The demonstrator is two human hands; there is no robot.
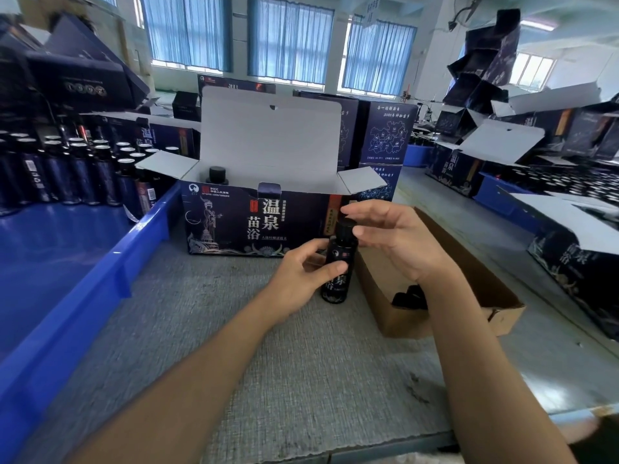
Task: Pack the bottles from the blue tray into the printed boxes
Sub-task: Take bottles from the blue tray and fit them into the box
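Observation:
My left hand (pixel 299 274) grips a dark bottle (pixel 338 262) round its body, upright on the grey mat. My right hand (pixel 392 234) is at the bottle's black cap, fingers stretched out and relaxed, fingertips touching the cap. Just behind stands an open printed box (pixel 254 219) with its white lid flap raised; one capped bottle (pixel 217 175) stands inside at the left end. The blue tray (pixel 110 262) lies to the left, with several uncapped bottles (pixel 80 169) crowded at its far end.
A low brown cardboard box (pixel 462 283) holding black caps (pixel 410 296) sits under my right forearm. More printed boxes are stacked behind (pixel 385 135) and on the right (pixel 576 252). Another blue tray (pixel 499 195) is at the right.

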